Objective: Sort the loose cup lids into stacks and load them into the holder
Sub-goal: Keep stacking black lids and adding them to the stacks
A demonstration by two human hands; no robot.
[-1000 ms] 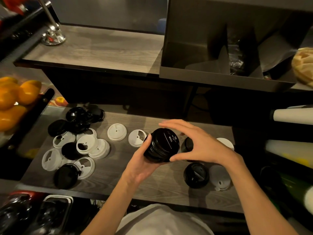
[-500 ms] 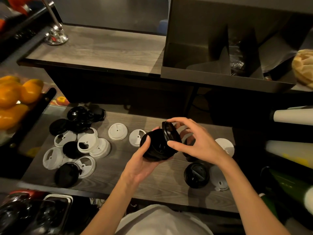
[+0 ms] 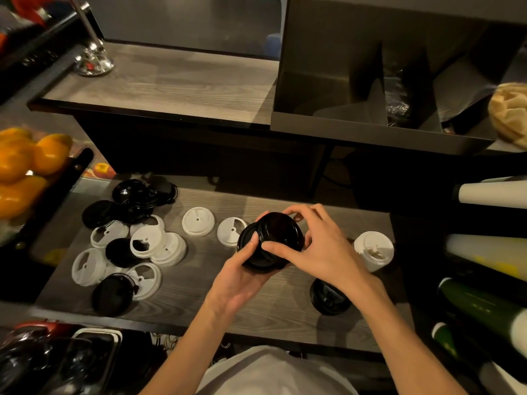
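My left hand [image 3: 242,276] cradles a short stack of black lids [image 3: 258,259] from below, above the middle of the wooden counter [image 3: 199,297]. My right hand [image 3: 316,249] pinches one black lid [image 3: 281,229], tilted on edge against the top of that stack. Loose black and white lids [image 3: 134,240] lie scattered at the left. Two single white lids [image 3: 198,220] sit just left of the hands. A white stack [image 3: 373,250] and a black stack [image 3: 328,299] stand at the right. The dark metal holder [image 3: 370,135] with dividers sits on the upper shelf, back right.
Oranges [image 3: 25,166] fill a bin at the far left. Sleeves of paper cups [image 3: 493,195] lie on their sides along the right edge. A chrome stand base [image 3: 92,61] rests on the upper shelf. Dark containers [image 3: 57,363] sit below the counter's front edge.
The right hand lifted the top black lid off the held stack, tipped it on edge, and now presses it back against the stack. The view has shifted slightly.
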